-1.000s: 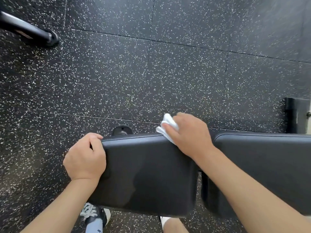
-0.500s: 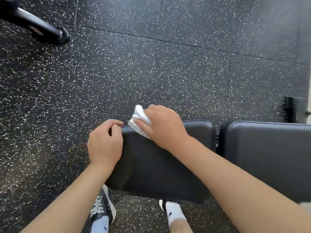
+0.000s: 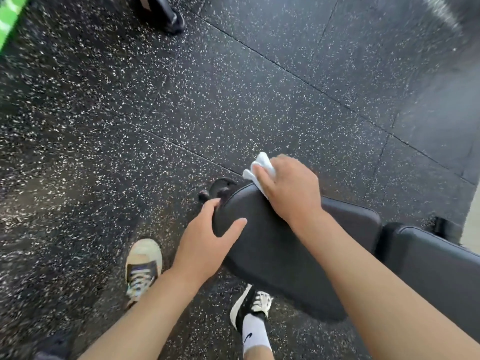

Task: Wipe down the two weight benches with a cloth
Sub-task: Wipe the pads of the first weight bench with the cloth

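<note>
A black padded bench seat (image 3: 280, 255) fills the lower middle, with the bench's longer back pad (image 3: 436, 261) running off to the right. My right hand (image 3: 288, 190) holds a crumpled white cloth (image 3: 259, 168) against the seat's far left corner. My left hand (image 3: 207, 242) rests on the seat's left end, fingers spread, thumb on top of the pad and fingertips over the edge. Part of the cloth is hidden under my right fingers.
Black speckled rubber floor tiles (image 3: 181, 100) lie all around. A black bench foot (image 3: 220, 188) pokes out beyond the seat's end. My two shoes (image 3: 142, 268) stand below the seat. A dark frame leg (image 3: 166, 14) sits at the top, a green strip (image 3: 10, 16) top left.
The view has swung and tilted, so the bench now runs diagonally. My left hand has loosened from a curled grip to spread fingers. My right hand has kept the cloth at the seat's far corner.
</note>
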`<state>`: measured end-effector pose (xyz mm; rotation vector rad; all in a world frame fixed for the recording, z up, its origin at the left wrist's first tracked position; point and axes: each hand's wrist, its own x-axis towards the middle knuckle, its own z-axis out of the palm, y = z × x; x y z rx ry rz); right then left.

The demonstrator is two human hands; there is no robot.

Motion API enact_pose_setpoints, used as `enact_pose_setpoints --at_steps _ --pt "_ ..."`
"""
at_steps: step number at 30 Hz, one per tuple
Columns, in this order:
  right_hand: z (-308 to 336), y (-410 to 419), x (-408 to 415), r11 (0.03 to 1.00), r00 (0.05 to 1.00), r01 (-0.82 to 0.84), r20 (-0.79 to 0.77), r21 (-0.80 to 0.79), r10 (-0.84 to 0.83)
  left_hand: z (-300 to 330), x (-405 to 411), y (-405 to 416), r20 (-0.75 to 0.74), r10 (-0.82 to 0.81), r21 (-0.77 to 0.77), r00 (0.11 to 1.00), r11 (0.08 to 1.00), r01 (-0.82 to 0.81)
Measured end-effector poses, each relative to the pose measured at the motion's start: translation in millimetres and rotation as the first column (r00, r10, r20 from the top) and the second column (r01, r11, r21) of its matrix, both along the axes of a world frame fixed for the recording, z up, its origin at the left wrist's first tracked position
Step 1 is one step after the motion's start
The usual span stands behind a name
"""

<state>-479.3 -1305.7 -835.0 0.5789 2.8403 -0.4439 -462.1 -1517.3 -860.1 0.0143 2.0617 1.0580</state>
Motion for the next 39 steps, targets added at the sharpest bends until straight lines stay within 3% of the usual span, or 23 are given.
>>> enact_pose_setpoints --at_steps 3,6,10,15,17,20,22,29,32,34,36,39 --pt "1.6 -56.3 -10.6 0.94 0.938 -0.32 -0.101 0.122 0.332 6.6 3.9 -16.7 0.059 0.029 0.017 0.998 0.999 -0.031" --pt "1.8 -105.1 2.1 0.776 0.788 -0.598 -0.026 0.201 0.615 13.4 6.9 -34.6 0.163 0.082 0.037 0.983 0.995 -0.089" --pt "4.1 -114.9 23.9 0.641 0.653 -0.747 0.013 0.176 0.757 17.9 24.4 -63.0 0.323 0.086 0.055 0.942 0.992 -0.11" --pt "1.4 -93.3 49.0 0.531 0.52 -0.834 -0.108 0.147 0.847 13.4 44.9 -64.6 0.278 0.044 0.04 0.96 0.998 -0.058" --pt "-0.5 -81.1 36.5 0.584 0.552 -0.798 -0.209 0.146 0.807 13.9 42.6 -55.2 0.237 0.083 0.072 0.968 0.992 -0.102" --pt "0.4 -66.8 1.7 0.851 0.785 -0.51 -0.335 0.125 0.52 16.3 31.6 -37.6 0.163 0.157 0.116 0.974 0.977 -0.177" --pt "2.1 -56.5 -13.2 0.947 0.892 -0.32 -0.331 0.017 0.307 18.6 20.1 -24.7 0.107 0.212 0.131 0.971 0.966 -0.225" --pt "0.9 -21.5 48.1 0.955 0.864 -0.295 -0.426 0.003 0.268 29.6 -32.7 28.6 -0.092 0.153 0.194 0.984 0.972 -0.133" --pt "0.6 3.7 109.4 0.934 0.85 -0.351 -0.393 0.071 0.35 28.9 -39.1 55.7 -0.219 -0.024 0.126 0.975 0.991 0.052" --pt "-0.4 30.0 148.3 0.93 0.863 -0.356 -0.348 0.097 0.367 27.5 -36.5 74.5 -0.32 -0.248 -0.005 0.914 0.966 0.26" --pt "-0.4 63.4 177.8 0.943 0.887 -0.309 -0.321 0.123 0.332 27.5 -33.4 93.7 -0.417 -0.467 -0.192 0.78 0.884 0.427" --pt "0.8 108.9 198.9 0.981 0.929 -0.14 -0.325 0.132 0.176 26.8 -30.9 127.3 -0.471 -0.671 -0.393 0.572 0.741 0.545"
